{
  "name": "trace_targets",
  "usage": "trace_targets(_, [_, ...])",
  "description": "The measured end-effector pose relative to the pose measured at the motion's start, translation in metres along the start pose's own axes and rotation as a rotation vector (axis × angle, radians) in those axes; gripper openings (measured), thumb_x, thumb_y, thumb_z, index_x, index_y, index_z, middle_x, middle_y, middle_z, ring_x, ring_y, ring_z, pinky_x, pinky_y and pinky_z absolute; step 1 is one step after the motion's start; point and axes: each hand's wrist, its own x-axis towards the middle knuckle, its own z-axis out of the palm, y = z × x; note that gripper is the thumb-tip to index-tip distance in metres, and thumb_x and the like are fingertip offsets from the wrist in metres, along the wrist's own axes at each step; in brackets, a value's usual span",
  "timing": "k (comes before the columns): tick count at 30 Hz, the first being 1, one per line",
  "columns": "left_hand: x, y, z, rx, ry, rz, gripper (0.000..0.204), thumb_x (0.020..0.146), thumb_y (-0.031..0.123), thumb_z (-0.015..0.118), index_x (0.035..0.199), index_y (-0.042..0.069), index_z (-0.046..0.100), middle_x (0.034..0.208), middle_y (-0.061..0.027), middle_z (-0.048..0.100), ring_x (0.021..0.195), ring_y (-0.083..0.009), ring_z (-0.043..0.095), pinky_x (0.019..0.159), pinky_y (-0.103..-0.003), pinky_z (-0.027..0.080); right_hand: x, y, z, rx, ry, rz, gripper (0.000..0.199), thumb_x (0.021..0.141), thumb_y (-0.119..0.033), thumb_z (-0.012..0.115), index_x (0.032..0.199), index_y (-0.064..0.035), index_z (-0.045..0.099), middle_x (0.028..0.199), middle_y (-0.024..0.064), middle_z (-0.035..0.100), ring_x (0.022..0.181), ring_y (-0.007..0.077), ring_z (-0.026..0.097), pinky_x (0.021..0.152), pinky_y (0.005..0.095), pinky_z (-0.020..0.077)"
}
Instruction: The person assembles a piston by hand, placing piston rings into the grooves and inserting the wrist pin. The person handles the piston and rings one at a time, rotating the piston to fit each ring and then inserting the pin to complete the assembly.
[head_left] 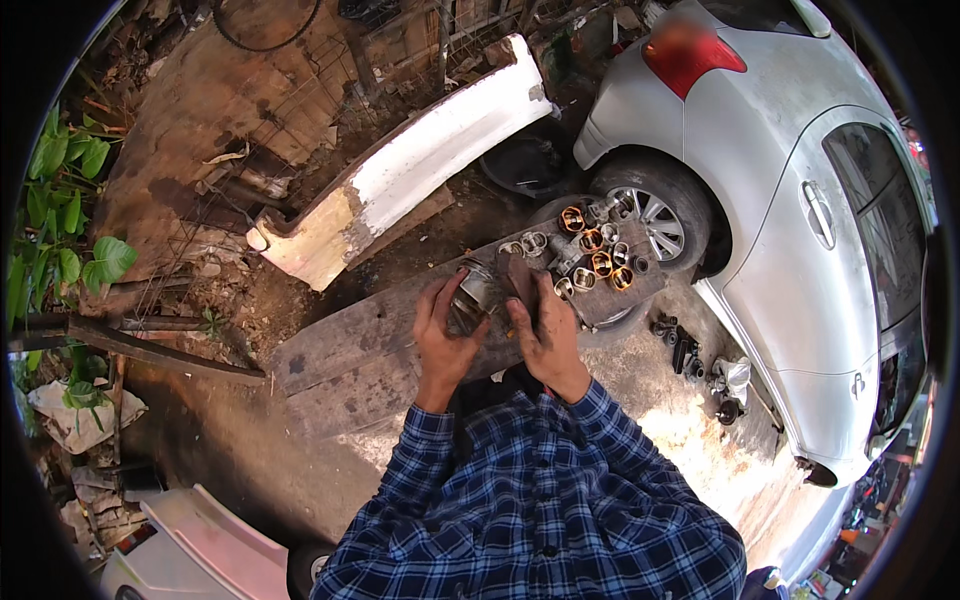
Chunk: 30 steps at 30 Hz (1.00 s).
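Above the wooden bench [345, 360], my left hand [445, 340] is closed round a silvery metal piston [481, 292]. Its fingers lie along the left side and the thumb along the near side. My right hand [550, 340] grips a dark brown flat piece [516, 280] beside the piston; whether that is cloth or abrasive paper I cannot tell. The two held things are close together, and contact between them is not clear. More pistons [601, 264], several with orange-looking rims, stand grouped on the bench's right end, beyond my right hand.
A silver car [740, 150] with its rear wheel [650, 220] stands close to the bench's right end. Behind the bench lies a worn white bumper [440, 135]. Dark parts [685, 350] rest on the floor at right. Another pale vehicle [200, 545] is at lower left.
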Motion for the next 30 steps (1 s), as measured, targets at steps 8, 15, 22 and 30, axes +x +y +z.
trace_targets(8, [0.023,-0.005,-0.018,-0.339,0.269,-0.061,0.062,0.071,-0.006,0.082,0.125,0.001,0.051,0.121,-0.0116,0.053,0.116,-0.0236,0.057,0.097,-0.039,0.057,-0.027,0.019,0.000,-0.172,-0.347,0.247,0.049,0.094,-0.024,0.065,0.127,0.0075,0.048,0.108,0.0273,0.063,0.087,0.0418,0.066,0.070,0.0441,0.0541])
trace_targets(15, [0.032,-0.011,-0.019,-0.156,0.160,0.071,0.060,0.068,-0.003,0.084,0.119,0.001,0.051,0.119,-0.0134,0.052,0.115,-0.0248,0.058,0.094,-0.039,0.057,0.027,0.012,-0.006,-0.002,0.139,-0.153,0.047,0.093,-0.025,0.066,0.123,0.0071,0.049,0.103,0.0246,0.063,0.083,0.0412,0.065,0.070,0.0415,0.0527])
trace_targets(22, [0.040,-0.011,-0.020,-0.214,0.239,-0.051,0.062,0.065,0.000,0.085,0.117,-0.001,0.051,0.118,-0.0154,0.053,0.112,-0.0281,0.061,0.092,-0.038,0.058,0.020,0.027,0.001,-0.122,-0.175,-0.066,0.053,0.088,-0.029,0.070,0.124,0.0035,0.050,0.108,0.0234,0.062,0.087,0.0377,0.066,0.069,0.0418,0.0542])
trace_targets(30, [0.042,0.000,-0.012,-0.162,0.112,0.021,0.061,0.067,-0.001,0.085,0.116,-0.001,0.050,0.115,-0.0135,0.055,0.106,-0.0237,0.063,0.090,-0.037,0.059,0.025,0.034,0.010,-0.057,-0.097,-0.181,0.051,0.089,-0.028,0.068,0.126,0.0006,0.048,0.111,0.0198,0.061,0.088,0.0378,0.066,0.069,0.0406,0.0544])
